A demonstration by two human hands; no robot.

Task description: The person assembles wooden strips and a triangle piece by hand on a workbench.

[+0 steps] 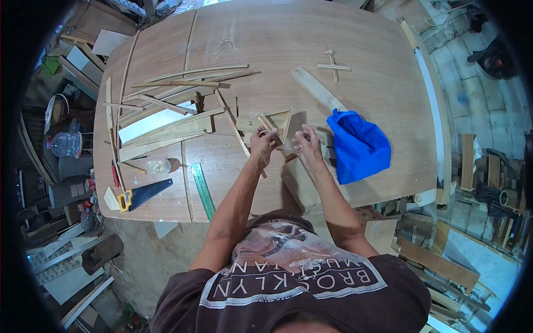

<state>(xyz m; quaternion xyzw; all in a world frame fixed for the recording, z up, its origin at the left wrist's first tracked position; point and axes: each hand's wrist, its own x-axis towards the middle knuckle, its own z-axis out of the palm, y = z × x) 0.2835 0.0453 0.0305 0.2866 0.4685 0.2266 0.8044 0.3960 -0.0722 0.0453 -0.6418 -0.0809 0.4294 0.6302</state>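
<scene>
My left hand [263,146] is closed on a small wooden piece [266,121] that sticks up past the fingertips. Beneath and beyond it lies a thin wooden frame [288,125] with slanted strips, its near part covered by the hand. My right hand [308,146] hovers just right of the frame, fingers bent and apart, with nothing visible in them. A long thin wood strip [232,120] runs slantwise past my left wrist. Close to my right hand, a blue cloth bag [362,145] sits slumped on the table, touching the end of a flat wooden board [318,89].
Wood strips [183,83] and boards [166,137] are piled on the table's left. Nearer are a clear jar [159,166], a handsaw [145,195] with yellow handle, a red-handled tool [115,175] and a green ruler [203,191]. A small wooden cross [333,67] lies far right.
</scene>
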